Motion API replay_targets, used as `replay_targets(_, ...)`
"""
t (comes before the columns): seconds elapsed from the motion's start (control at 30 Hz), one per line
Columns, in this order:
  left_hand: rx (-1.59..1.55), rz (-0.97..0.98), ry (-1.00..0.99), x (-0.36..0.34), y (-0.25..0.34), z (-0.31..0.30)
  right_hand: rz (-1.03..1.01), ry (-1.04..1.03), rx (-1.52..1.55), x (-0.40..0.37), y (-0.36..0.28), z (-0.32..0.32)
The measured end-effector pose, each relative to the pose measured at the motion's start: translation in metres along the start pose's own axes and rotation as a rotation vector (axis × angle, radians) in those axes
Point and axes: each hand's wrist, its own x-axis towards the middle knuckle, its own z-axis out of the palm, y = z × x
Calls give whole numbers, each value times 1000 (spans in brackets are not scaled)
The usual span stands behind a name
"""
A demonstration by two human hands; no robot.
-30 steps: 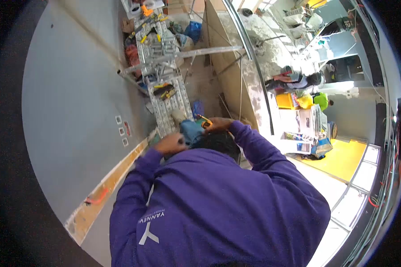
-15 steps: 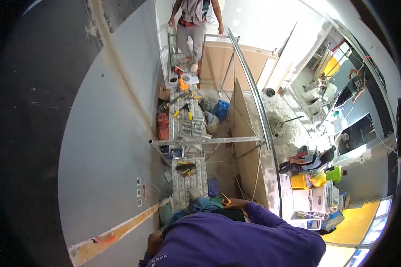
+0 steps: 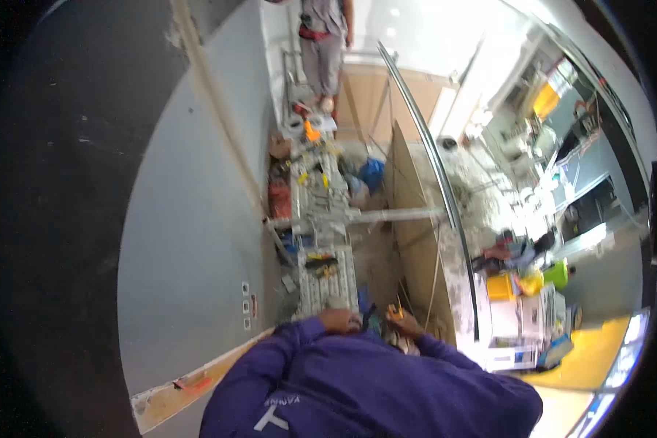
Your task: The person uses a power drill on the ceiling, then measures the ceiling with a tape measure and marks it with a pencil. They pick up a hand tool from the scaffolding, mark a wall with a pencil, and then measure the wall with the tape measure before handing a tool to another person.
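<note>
My left hand (image 3: 341, 321) is in front of my chest, near the lower end of the metal scaffold planks (image 3: 327, 288). Its fingers look curled round something dark, blurred and too small to name. To the right, my right hand (image 3: 409, 325) is closed on a small orange-yellow tool (image 3: 395, 312) with a thin tip pointing up. Black and yellow hand tools (image 3: 321, 263) lie on the nearer plank, just beyond my hands. Purple sleeves cover both of my arms.
A grey wall (image 3: 190, 219) runs along the left. A metal rail (image 3: 427, 139) and a crossbar (image 3: 394, 215) frame the scaffold. Farther along the planks stands a co-worker (image 3: 321, 58), beyond an orange tool (image 3: 312, 131). Other people are on the floor at right.
My left hand has come up from low beside the wall to in front of my chest, near my right hand. The view has shifted, and the scene sits farther right.
</note>
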Motion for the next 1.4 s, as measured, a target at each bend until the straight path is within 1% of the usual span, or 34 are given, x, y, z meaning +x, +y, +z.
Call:
replay_targets(0.07, 86, 20, -82, 22, 0, 13, 90, -3, 233, -5, -24, 16)
replay_targets(0.1, 137, 26, -109, 26, 8, 11, -501, 243, -274, -4, -5, 29)
replay_targets(0.13, 223, -24, -140, 38, 6, 22, -239, 228, -213, -20, -28, 39)
replay_targets(0.17, 204, -23, -102, 47, -2, 34, 23, 219, -159, -37, -54, 49)
replay_targets(0.2, 155, -25, -140, 47, 2, 30, 130, 242, -83, -58, -110, 49)
replay_targets(0.27, 148, -79, -147, 32, 30, 10, 83, 364, 15, -50, -62, 69)
replay_targets(0.33, 162, -12, -179, 42, 12, 22, 63, 415, 44, -52, -67, 71)
replay_targets(0.4, 111, -24, -155, 45, 1, 27, 71, 485, 14, -49, -50, 73)
replay_targets(0.47, -20, -93, -145, 41, 9, 20, 132, 421, 38, -51, -61, 62)
replay_targets(0.57, 160, -88, 67, 54, -10, 33, 125, 392, 123, -41, -71, 51)
replay_targets(0.67, 58, -143, -56, 68, -13, 19, 93, 429, -64, -14, -58, 40)
replay_targets(0.7, 127, -143, -74, 73, -10, 15, 151, 396, -61, -7, -54, 38)
replay_targets(0.77, 266, -151, -118, 81, 7, 9, 126, 302, -132, -2, -63, 29)
replay_targets(0.8, 282, -163, -62, 85, 10, 10, 108, 258, -164, 4, -68, 25)
replay_targets(0.87, 320, -184, 49, 93, 11, 11, 175, 227, -207, 12, -88, 20)
replay_targets(0.9, 354, -164, 80, 95, 3, 12, 211, 213, -230, 14, -94, 19)
replay_targets(1.0, 316, -14, 234, 98, -8, 30, 208, 225, -169, 23, -76, 10)
replay_targets(1.03, 286, 28, 300, 100, -8, 25, 218, 218, -276, 25, -89, 3)
replay_targets(1.13, 188, 155, 480, 102, -8, 20, 122, 245, -261, 39, -80, -7)
replay_targets(1.23, 151, 106, 544, 112, -4, 23, 223, 196, -397, 53, -84, -23)
replay_targets(1.33, 96, 220, 497, 123, -3, 16, 254, 105, -390, 66, -37, -37)
replay_targets(1.37, 43, 209, 465, 129, -6, 13, 279, 12, -267, 65, -71, -53)
replay_targets(1.4, -36, 120, 373, 133, -12, 11, 293, -68, -346, 70, -48, -58)
